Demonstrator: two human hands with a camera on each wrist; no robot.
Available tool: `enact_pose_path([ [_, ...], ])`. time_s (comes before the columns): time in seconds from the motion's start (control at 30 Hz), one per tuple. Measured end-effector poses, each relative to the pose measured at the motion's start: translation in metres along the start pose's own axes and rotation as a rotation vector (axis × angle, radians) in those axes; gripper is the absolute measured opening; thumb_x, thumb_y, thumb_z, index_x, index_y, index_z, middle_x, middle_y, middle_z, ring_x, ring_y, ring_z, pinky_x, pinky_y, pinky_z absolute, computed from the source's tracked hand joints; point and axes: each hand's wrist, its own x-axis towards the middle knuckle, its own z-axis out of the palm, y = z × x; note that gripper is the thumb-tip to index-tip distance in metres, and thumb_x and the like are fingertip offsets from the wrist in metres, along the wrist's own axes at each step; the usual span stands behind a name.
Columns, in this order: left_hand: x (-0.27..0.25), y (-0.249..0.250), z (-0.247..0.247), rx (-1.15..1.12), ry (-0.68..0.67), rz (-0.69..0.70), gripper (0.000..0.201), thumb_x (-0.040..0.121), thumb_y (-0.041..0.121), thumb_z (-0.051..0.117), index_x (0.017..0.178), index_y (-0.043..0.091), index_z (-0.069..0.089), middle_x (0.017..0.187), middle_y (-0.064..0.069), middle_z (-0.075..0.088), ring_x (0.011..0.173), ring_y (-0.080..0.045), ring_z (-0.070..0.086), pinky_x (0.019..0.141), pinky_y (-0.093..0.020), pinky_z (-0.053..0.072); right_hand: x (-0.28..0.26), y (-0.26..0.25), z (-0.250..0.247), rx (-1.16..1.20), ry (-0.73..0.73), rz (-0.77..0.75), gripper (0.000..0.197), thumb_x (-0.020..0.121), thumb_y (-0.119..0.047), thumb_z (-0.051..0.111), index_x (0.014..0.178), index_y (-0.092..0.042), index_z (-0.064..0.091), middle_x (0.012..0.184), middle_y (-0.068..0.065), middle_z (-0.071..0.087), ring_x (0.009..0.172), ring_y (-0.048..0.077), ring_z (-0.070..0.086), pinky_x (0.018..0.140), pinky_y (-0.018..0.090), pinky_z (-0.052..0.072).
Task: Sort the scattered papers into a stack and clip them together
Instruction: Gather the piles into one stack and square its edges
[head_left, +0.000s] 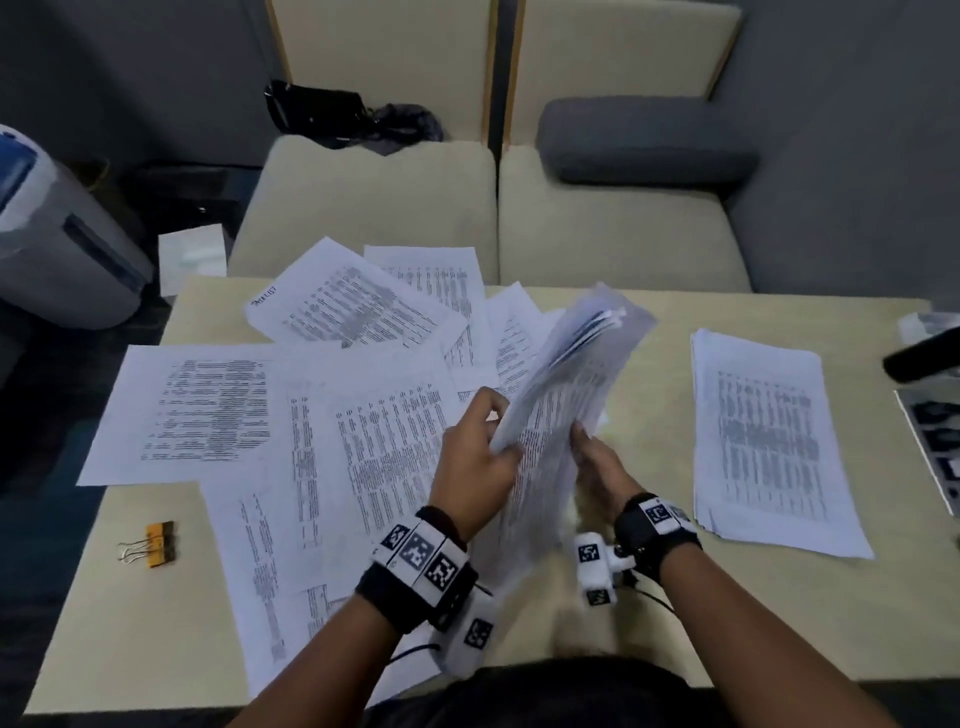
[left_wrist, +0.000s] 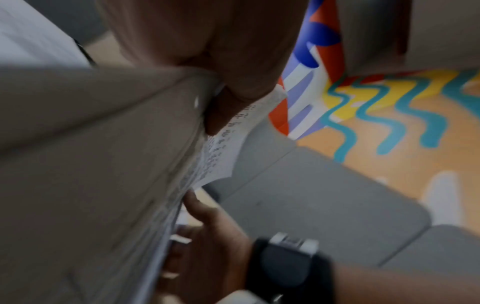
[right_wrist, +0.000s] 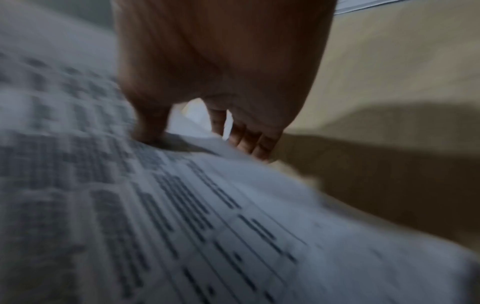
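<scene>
Both hands hold a bundle of printed sheets (head_left: 561, 395) tilted up above the middle of the beige table (head_left: 649, 613). My left hand (head_left: 480, 457) grips the bundle's left edge; my right hand (head_left: 597, 462) pinches its right edge, thumb on the printed face (right_wrist: 182, 205), fingers (right_wrist: 249, 142) behind. In the left wrist view the bundle (left_wrist: 103, 164) fills the left side with my left hand (left_wrist: 228, 82) curled over its edge. Loose printed sheets (head_left: 363, 441) lie scattered over the table's left half. A neat stack of papers (head_left: 763, 441) lies at the right. Yellow binder clips (head_left: 156, 543) sit near the left edge.
Two beige seat cushions (head_left: 374, 208) stand behind the table, with a dark bag (head_left: 322, 111) and a grey bolster (head_left: 644, 140) on them. A grey and blue appliance (head_left: 57, 234) stands at the far left. Dark objects (head_left: 930, 353) lie at the table's right edge.
</scene>
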Motion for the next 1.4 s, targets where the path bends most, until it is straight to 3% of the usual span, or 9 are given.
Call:
enact_pose_path([
  [0.1,0.021,0.024,0.02,-0.054,-0.019,-0.02,0.038,0.085,0.002,0.062,0.115,0.019,0.045,0.093,0.004,0.064,0.076,-0.019,0.064,0.06,-0.031,0.053,-0.028,-0.026,-0.038,0.023,0.109,-0.146,0.069,0.07,-0.046,0.083,0.124,-0.008,0.062,0.125,0.011,0.067,0.125,0.033,0.055,0.11,0.054,0.036],
  [0.17,0.041,0.029,0.041,-0.017,-0.088,-0.069,0.052,0.088,0.004,0.058,0.134,0.016,0.035,0.117,0.009,0.056,0.092,-0.012,0.058,0.073,-0.022,0.046,-0.04,-0.045,-0.071,-0.045,0.273,-0.245,0.039,0.079,-0.025,0.079,0.112,-0.008,0.068,0.108,0.004,0.075,0.114,0.029,0.063,0.101,0.045,0.047],
  [0.27,0.066,0.024,0.087,0.049,-0.262,-0.183,0.059,0.088,0.003,0.054,0.14,0.012,0.026,0.105,-0.003,0.057,0.072,-0.018,0.054,0.058,-0.025,0.042,-0.053,-0.069,-0.121,-0.236,0.488,-0.321,0.016,0.084,-0.019,0.075,0.1,-0.018,0.072,0.098,0.002,0.076,0.1,0.027,0.069,0.09,0.043,0.056],
  [0.43,0.092,0.031,0.187,0.077,-0.383,-0.189,0.06,0.087,0.005,0.052,0.14,0.011,0.026,0.109,-0.008,0.057,0.081,-0.024,0.06,0.053,-0.026,0.048,-0.072,-0.108,-0.192,-0.593,0.823,-0.343,0.036,0.081,-0.024,0.077,0.112,-0.016,0.06,0.099,0.009,0.07,0.089,0.025,0.067,0.083,0.032,0.052],
  [0.57,0.111,0.047,0.25,0.095,-0.404,-0.194,0.056,0.087,0.007,0.053,0.138,0.012,0.029,0.119,-0.015,0.06,0.093,-0.029,0.061,0.076,-0.038,0.055,-0.076,-0.133,-0.246,-0.769,0.953,-0.312,0.05,0.082,-0.029,0.074,0.125,-0.022,0.049,0.113,0.019,0.067,0.101,0.036,0.065,0.088,0.043,0.053],
  [0.7,0.132,0.027,0.265,0.256,-0.376,-0.357,0.071,0.085,0.012,0.056,0.146,0.014,0.019,0.114,-0.02,0.062,0.087,-0.032,0.061,0.067,-0.034,0.05,-0.054,-0.133,-0.271,-1.119,0.972,-0.123,0.064,0.083,-0.029,0.07,0.137,-0.009,0.042,0.135,0.023,0.048,0.123,0.042,0.047,0.101,0.051,0.039],
  [0.9,0.132,-0.041,0.159,0.365,-0.059,-0.505,0.056,0.083,0.015,0.059,0.136,0.013,0.041,0.121,-0.016,0.061,0.112,-0.033,0.059,0.084,-0.028,0.043,-0.008,-0.084,-0.202,-1.287,0.454,-0.203,0.03,0.09,-0.018,0.056,0.12,-0.012,0.058,0.121,0.012,0.056,0.114,0.033,0.055,0.095,0.043,0.047],
  [1.07,0.091,-0.084,0.016,0.415,0.172,-0.523,0.027,0.086,0.009,0.058,0.112,0.009,0.065,0.109,-0.017,0.069,0.104,-0.03,0.064,0.082,-0.025,0.044,0.011,-0.042,-0.084,-1.194,0.022,-0.185,0.025,0.086,-0.016,0.056,0.109,-0.013,0.065,0.09,0.002,0.064,0.089,0.025,0.064,0.08,0.032,0.051],
  [1.4,-0.024,-0.165,-0.203,0.483,0.411,-0.817,0.034,0.089,0.011,0.059,0.123,0.004,0.056,0.123,-0.018,0.061,0.107,-0.033,0.058,0.081,-0.03,0.041,0.029,0.001,0.077,-1.126,-0.179,-0.159,0.05,0.087,-0.016,0.067,0.134,-0.008,0.051,0.133,0.012,0.054,0.105,0.019,0.055,0.089,0.025,0.042],
])
